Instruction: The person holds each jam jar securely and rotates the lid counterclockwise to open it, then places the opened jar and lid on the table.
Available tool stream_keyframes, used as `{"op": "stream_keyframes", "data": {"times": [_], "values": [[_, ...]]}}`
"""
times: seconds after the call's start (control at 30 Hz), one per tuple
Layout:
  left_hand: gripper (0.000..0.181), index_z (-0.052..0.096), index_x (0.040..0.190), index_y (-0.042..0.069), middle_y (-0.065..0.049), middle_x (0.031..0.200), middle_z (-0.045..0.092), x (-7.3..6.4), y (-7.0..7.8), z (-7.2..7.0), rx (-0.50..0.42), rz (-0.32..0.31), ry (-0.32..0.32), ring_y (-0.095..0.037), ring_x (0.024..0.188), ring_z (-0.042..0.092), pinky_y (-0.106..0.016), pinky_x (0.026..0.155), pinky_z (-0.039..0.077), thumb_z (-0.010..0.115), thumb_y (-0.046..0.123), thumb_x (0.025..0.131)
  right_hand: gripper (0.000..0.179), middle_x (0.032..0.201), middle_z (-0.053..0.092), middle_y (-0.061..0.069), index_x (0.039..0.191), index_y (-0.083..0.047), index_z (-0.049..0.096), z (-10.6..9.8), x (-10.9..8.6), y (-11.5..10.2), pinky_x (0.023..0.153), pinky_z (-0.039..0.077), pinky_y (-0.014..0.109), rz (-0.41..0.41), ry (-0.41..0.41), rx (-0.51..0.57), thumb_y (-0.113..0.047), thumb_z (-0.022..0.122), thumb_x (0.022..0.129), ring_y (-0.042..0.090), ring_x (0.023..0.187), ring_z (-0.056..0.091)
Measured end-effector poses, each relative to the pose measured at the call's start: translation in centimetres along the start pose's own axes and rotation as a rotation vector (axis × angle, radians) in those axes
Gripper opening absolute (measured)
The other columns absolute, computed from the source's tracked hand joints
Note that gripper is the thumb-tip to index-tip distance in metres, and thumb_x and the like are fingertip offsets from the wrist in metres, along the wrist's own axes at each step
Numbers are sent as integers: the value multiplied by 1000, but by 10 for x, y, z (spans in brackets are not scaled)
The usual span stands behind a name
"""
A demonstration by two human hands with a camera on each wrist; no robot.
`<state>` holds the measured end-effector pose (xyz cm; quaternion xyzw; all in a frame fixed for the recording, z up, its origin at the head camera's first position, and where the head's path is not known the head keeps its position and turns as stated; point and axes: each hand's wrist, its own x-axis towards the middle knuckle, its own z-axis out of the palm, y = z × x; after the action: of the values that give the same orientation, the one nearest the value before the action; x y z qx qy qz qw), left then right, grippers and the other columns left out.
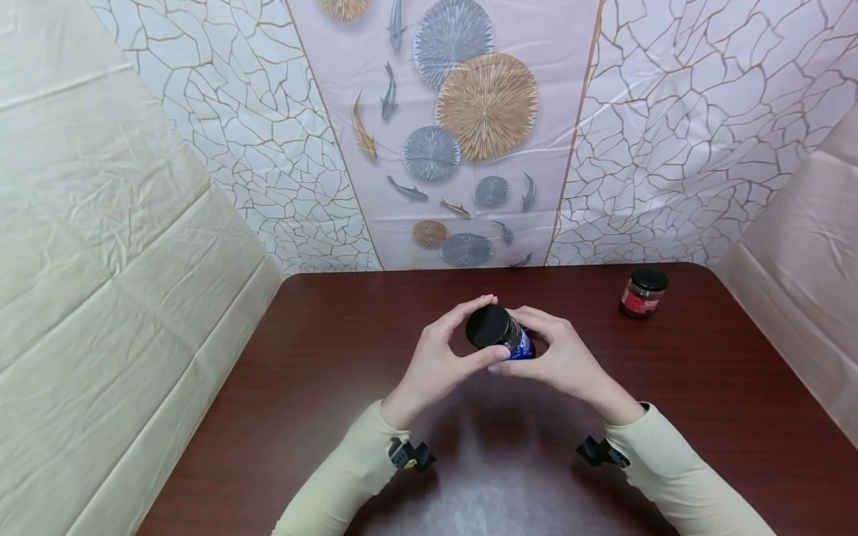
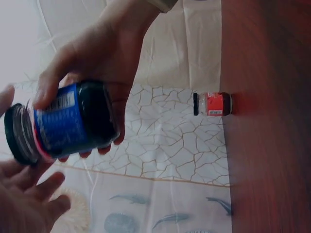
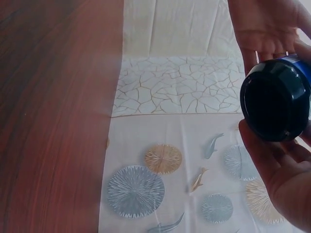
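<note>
A glass jar with a blue label (image 1: 522, 347) and a black lid (image 1: 487, 326) is held up over the table, tilted with its lid toward the left. My right hand (image 1: 568, 359) grips the jar's body, its thumb across the label in the left wrist view. From the other side, my left hand (image 1: 436, 359) has thumb and fingers around the lid end. The right wrist view shows the jar's dark base (image 3: 272, 104) between both hands. Dark contents show through the glass near the base (image 2: 99, 111).
A second jar with a red label (image 1: 640, 301) and black lid stands upright at the table's back right. The dark red wooden table (image 1: 322, 357) has patterned cloth (image 1: 643, 134) behind it and plain cloth walls at both sides.
</note>
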<state>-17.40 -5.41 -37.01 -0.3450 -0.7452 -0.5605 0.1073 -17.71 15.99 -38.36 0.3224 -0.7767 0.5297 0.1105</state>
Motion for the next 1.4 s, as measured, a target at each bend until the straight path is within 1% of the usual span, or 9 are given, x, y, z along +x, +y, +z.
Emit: {"op": "stream_keyframes", "data": {"times": [0.1,0.17,0.3,0.4,0.5,0.7,0.9,1.2,1.4], "values": [[72,47,151,19,4,150,51,2,-1,-6,-92,2,-119,-14,137,47,-35,110,43,79,8,88,57,112,66,-1,123,-13,69,-2,-1,-1,84,56,23,8,-43,37,-6,92,72,14,98,63],[76,42,154,15,0,154,46,3,-1,-10,-156,15,-203,-20,141,43,-37,111,42,76,0,88,54,113,66,-1,122,-16,69,-4,-1,-2,84,57,26,15,-79,67,-8,91,73,16,99,63],[76,38,155,8,-4,156,43,5,-2,-18,-233,61,-338,-28,144,39,-40,110,43,72,-5,89,59,121,65,1,127,-19,67,-6,-3,-2,84,59,32,21,-145,118,-11,91,74,20,104,64],[73,40,155,10,-1,158,40,6,-2,-24,-239,78,-406,-24,148,33,-39,107,46,71,-3,91,64,129,64,2,132,-19,65,-6,-5,-2,86,59,35,29,-173,143,-10,91,74,21,109,64],[72,40,156,14,3,160,36,5,-3,-28,-230,78,-450,-21,149,29,-38,101,51,70,-1,92,67,132,63,2,134,-18,63,-6,-5,-2,87,59,36,37,-186,155,-9,91,74,21,111,63],[71,41,155,15,3,160,38,6,-6,-32,-182,107,-461,-22,148,32,-38,101,51,71,1,92,67,132,63,2,133,-17,64,-6,-4,-2,87,59,35,32,-184,154,-9,91,73,21,111,63],[73,42,155,15,4,156,43,7,-7,-32,-109,139,-425,-20,145,37,-37,110,43,74,4,91,66,130,63,2,133,-17,64,-6,-3,-1,85,59,35,26,-178,153,-9,91,74,21,109,64],[71,41,154,7,-2,156,44,4,-6,-36,-44,156,-394,-19,144,39,-39,118,32,74,6,92,62,120,64,2,130,-19,65,-7,-2,-2,84,60,36,30,-178,150,-11,91,74,23,104,64],[72,41,155,17,5,156,43,1,-9,-39,-19,125,-380,-17,144,40,-39,118,32,74,8,92,60,117,65,3,128,-19,66,-8,0,-1,83,60,35,14,-184,152,-9,90,75,23,101,65]]}}
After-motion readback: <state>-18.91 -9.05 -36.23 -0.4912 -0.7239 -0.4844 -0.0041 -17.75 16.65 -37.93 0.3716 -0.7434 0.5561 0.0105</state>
